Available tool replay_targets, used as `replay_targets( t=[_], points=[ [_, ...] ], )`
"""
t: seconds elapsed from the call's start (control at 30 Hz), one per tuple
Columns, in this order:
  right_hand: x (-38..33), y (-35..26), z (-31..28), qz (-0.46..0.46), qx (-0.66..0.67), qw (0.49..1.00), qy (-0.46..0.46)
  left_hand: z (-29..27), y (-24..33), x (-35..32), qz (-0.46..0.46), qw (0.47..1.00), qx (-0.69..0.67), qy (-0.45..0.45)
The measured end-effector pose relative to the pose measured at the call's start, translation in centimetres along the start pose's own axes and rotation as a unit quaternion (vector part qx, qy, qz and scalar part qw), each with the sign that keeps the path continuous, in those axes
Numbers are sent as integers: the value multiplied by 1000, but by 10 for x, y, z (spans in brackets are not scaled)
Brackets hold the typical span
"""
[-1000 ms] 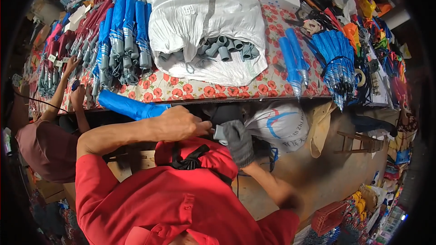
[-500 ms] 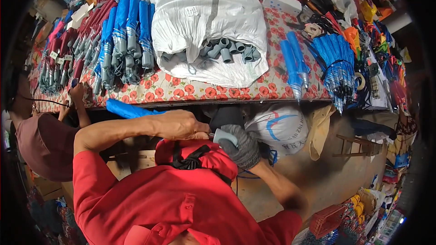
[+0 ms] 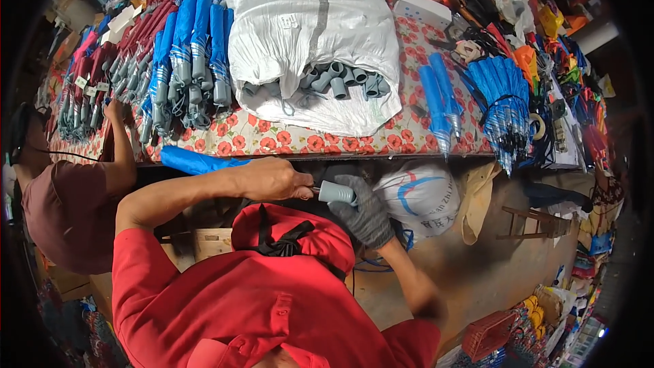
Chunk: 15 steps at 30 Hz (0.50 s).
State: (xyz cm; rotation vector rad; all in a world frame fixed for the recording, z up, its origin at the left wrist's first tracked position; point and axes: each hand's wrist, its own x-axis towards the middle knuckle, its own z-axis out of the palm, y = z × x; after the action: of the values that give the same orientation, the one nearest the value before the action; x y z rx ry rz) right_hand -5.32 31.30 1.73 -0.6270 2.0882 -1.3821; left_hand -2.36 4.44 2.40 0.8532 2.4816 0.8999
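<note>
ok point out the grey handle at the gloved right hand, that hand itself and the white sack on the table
grey handle (image 3: 336,193), head view: middle of its side
gloved right hand (image 3: 368,215), head view: middle of the glove
white sack (image 3: 344,37), head view: beside its dark stripe

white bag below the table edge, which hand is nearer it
Right. The gloved right hand is beside the left edge of the white bag in this view; the left hand is farther left, past the grey handle.
</note>
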Motion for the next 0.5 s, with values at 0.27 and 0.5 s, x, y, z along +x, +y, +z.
replay_targets(
  t=[0.27, 0.5],
  points=[
    [4, 90, 20, -333, -343, 875, 79, 9, 13, 2, 19, 997, 70, 2],
    [6, 94, 37, -202, -204, 953, 96, 15, 8, 3, 10, 977, 212, -29]
  ],
)
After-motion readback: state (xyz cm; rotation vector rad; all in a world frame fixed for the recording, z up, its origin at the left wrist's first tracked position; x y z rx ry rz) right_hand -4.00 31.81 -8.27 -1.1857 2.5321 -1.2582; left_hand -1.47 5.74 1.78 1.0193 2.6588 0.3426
